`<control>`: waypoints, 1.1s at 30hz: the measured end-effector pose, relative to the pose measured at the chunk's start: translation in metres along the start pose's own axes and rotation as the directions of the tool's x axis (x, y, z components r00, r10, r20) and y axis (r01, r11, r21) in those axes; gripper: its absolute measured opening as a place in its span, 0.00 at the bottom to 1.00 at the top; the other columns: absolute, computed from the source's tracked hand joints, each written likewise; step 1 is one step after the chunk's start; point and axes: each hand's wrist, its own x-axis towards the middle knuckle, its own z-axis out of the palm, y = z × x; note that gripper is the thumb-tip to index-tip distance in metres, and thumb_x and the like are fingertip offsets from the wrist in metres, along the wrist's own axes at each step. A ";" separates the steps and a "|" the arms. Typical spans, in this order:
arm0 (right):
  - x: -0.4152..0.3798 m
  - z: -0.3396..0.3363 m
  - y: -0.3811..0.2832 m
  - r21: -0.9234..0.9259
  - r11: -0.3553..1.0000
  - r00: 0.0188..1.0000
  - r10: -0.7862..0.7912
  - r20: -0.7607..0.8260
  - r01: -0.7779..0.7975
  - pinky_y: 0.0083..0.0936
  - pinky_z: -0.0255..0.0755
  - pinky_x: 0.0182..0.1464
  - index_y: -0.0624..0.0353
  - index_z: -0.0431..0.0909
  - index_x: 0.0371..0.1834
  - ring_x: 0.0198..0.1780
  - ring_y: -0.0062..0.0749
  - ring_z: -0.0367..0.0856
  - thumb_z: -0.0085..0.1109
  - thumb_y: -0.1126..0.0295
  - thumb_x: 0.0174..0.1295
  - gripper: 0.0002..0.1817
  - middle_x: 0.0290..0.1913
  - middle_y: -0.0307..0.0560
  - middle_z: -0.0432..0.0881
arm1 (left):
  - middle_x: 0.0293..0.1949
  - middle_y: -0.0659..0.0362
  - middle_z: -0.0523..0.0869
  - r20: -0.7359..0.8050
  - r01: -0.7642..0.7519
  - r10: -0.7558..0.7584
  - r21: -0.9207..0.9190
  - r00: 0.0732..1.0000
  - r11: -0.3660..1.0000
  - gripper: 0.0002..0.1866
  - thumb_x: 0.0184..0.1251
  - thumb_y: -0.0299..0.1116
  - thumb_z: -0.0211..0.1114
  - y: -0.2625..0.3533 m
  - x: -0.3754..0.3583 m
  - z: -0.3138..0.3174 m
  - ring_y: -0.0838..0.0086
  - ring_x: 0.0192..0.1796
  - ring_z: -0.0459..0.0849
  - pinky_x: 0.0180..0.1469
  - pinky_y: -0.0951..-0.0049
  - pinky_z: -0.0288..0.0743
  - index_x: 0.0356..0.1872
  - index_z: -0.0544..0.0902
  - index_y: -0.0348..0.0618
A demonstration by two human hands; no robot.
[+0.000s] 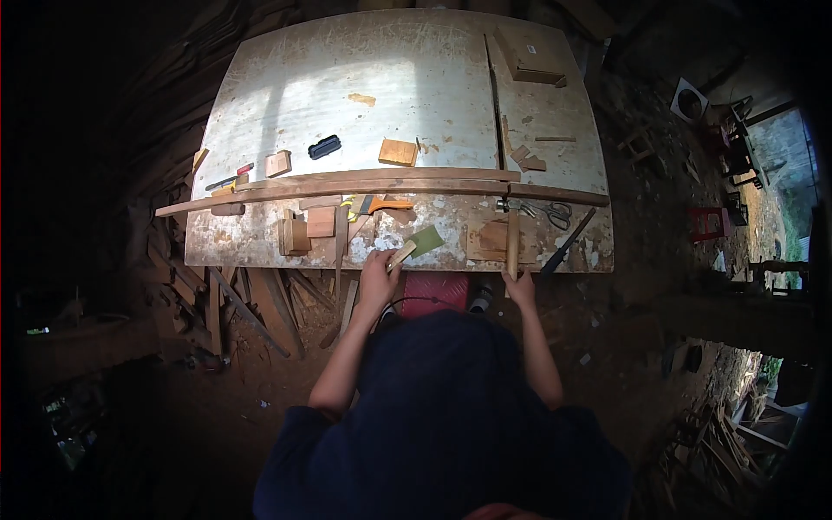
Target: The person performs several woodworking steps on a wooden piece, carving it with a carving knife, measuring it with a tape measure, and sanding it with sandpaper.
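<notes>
My left hand (379, 276), at the table's front edge, is closed on a small pale wood strip (401, 254). Touching or just beyond the strip lies a flat green piece (425, 242), perhaps sandpaper. My right hand (520, 288) has its fingers closed around the lower end of a hammer's wooden handle (512, 247). The hammer points away from me, its metal head near the long wooden strips. Scissors (556, 214) and a dark, long-bladed tool (568, 241) lie to its right. An orange-handled brush (386, 204) rests beyond my left hand.
Long wooden strips (347, 185) cross the worn table (329, 104). Wood blocks (295, 237), a black case-like object (325, 147) and a cardboard box (529, 56) sit on it. A red stool (431, 295) stands under the front edge. Scrap boards (276, 308) lean at the left.
</notes>
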 end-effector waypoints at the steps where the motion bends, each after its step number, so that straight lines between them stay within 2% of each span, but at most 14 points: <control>1: 0.000 0.002 0.001 0.148 0.982 0.986 0.095 0.136 -0.115 0.40 0.88 0.43 0.70 0.78 0.69 0.41 0.44 0.94 0.70 0.51 0.76 0.33 0.43 0.55 0.91 | 0.49 0.44 0.88 0.034 -0.019 0.018 0.013 0.999 1.000 0.18 0.70 0.30 0.77 -0.002 0.003 0.000 0.45 0.54 0.88 0.61 0.51 0.82 0.59 0.91 0.38; 4: 0.001 0.012 0.000 0.377 0.886 0.924 0.127 0.360 -0.269 0.33 0.85 0.32 0.66 0.80 0.63 0.29 0.33 0.91 0.68 0.53 0.79 0.26 0.34 0.46 0.89 | 0.50 0.43 0.88 0.150 0.021 -0.031 0.070 0.988 0.997 0.18 0.67 0.29 0.77 -0.006 0.012 0.010 0.44 0.56 0.88 0.62 0.51 0.83 0.58 0.92 0.39; 7: 0.003 0.016 -0.003 0.436 0.827 0.899 0.174 0.402 -0.355 0.34 0.85 0.31 0.66 0.82 0.60 0.29 0.34 0.91 0.67 0.56 0.80 0.22 0.34 0.48 0.89 | 0.51 0.43 0.89 0.181 -0.082 0.057 0.134 0.982 0.988 0.18 0.66 0.28 0.76 -0.024 0.022 0.030 0.45 0.56 0.90 0.62 0.50 0.84 0.57 0.93 0.39; 10: 0.006 0.022 -0.003 0.528 0.738 0.882 0.194 0.430 -0.420 0.32 0.84 0.29 0.63 0.82 0.57 0.26 0.33 0.89 0.68 0.56 0.79 0.20 0.33 0.47 0.88 | 0.50 0.42 0.91 0.224 -0.062 0.020 0.184 0.974 0.981 0.18 0.63 0.30 0.78 -0.034 0.038 0.053 0.44 0.56 0.90 0.60 0.50 0.85 0.54 0.94 0.41; 13: 0.007 0.027 -0.004 0.501 0.767 0.891 0.200 0.408 -0.402 0.30 0.83 0.29 0.61 0.82 0.55 0.25 0.30 0.87 0.69 0.53 0.79 0.20 0.30 0.43 0.86 | 0.51 0.42 0.91 0.302 -0.132 0.044 0.278 0.952 0.952 0.16 0.62 0.29 0.76 -0.048 0.059 0.077 0.45 0.56 0.91 0.59 0.48 0.86 0.52 0.94 0.44; 16: 0.004 0.029 -0.006 0.464 0.802 0.904 0.206 0.375 -0.375 0.31 0.82 0.28 0.60 0.83 0.54 0.24 0.29 0.86 0.70 0.52 0.79 0.20 0.30 0.42 0.86 | 0.56 0.41 0.91 0.338 -0.160 0.040 0.333 0.940 0.929 0.17 0.60 0.27 0.76 -0.054 0.083 0.093 0.43 0.57 0.90 0.59 0.47 0.86 0.53 0.93 0.43; 19: 0.002 0.028 -0.005 0.470 0.802 0.906 0.198 0.375 -0.370 0.30 0.82 0.28 0.59 0.84 0.53 0.23 0.29 0.85 0.71 0.50 0.78 0.21 0.29 0.41 0.85 | 0.61 0.41 0.90 0.166 -0.180 0.130 0.342 0.978 0.922 0.19 0.62 0.29 0.77 -0.054 0.087 0.098 0.43 0.58 0.91 0.62 0.48 0.86 0.55 0.91 0.39; 22: 0.001 0.027 -0.001 0.493 0.786 0.905 0.192 0.380 -0.373 0.29 0.82 0.28 0.58 0.84 0.54 0.23 0.28 0.85 0.72 0.51 0.78 0.20 0.29 0.41 0.84 | 0.52 0.41 0.91 -0.025 -0.243 0.258 0.257 0.966 0.935 0.19 0.66 0.33 0.77 -0.047 0.072 0.092 0.44 0.53 0.92 0.59 0.49 0.87 0.56 0.91 0.37; 25: -0.004 0.023 0.010 0.505 0.806 0.913 0.104 0.393 -0.309 0.26 0.82 0.31 0.58 0.83 0.55 0.28 0.28 0.88 0.73 0.49 0.77 0.22 0.32 0.41 0.85 | 0.55 0.39 0.90 -0.103 -0.225 0.243 0.160 0.965 0.961 0.21 0.69 0.40 0.78 -0.064 0.058 0.085 0.44 0.52 0.92 0.58 0.50 0.87 0.57 0.91 0.35; 28: -0.021 0.004 0.013 0.446 0.826 0.859 0.086 0.505 -0.345 0.26 0.85 0.44 0.56 0.83 0.64 0.40 0.27 0.91 0.73 0.52 0.78 0.23 0.42 0.41 0.89 | 0.54 0.39 0.91 0.011 0.119 -0.119 0.003 0.993 0.993 0.21 0.72 0.42 0.78 -0.060 0.037 0.055 0.46 0.52 0.93 0.57 0.54 0.87 0.55 0.92 0.34; 29: -0.027 -0.002 0.018 0.442 0.828 0.836 0.056 0.546 -0.345 0.28 0.84 0.50 0.55 0.82 0.68 0.45 0.28 0.92 0.72 0.53 0.78 0.24 0.46 0.41 0.90 | 0.46 0.42 0.94 -0.032 0.095 -0.094 0.016 0.995 0.995 0.20 0.74 0.44 0.77 -0.072 0.030 0.052 0.52 0.46 0.95 0.53 0.57 0.87 0.51 0.93 0.33; 32: -0.042 -0.022 0.038 0.404 0.842 0.733 -0.015 0.680 -0.357 0.33 0.80 0.66 0.53 0.77 0.79 0.62 0.31 0.90 0.70 0.55 0.80 0.30 0.60 0.43 0.90 | 0.36 0.46 0.95 0.175 0.318 -0.309 -0.020 0.935 0.948 0.19 0.75 0.44 0.77 -0.091 0.010 0.032 0.59 0.40 0.95 0.48 0.60 0.87 0.46 0.94 0.34; 33: -0.045 -0.031 0.048 0.373 0.851 0.684 -0.022 0.729 -0.370 0.36 0.76 0.71 0.53 0.75 0.82 0.67 0.33 0.87 0.70 0.54 0.81 0.32 0.64 0.45 0.89 | 0.32 0.49 0.95 0.168 0.341 -0.334 -0.008 0.927 0.940 0.19 0.76 0.45 0.76 -0.093 0.003 0.030 0.64 0.36 0.95 0.44 0.62 0.86 0.44 0.94 0.34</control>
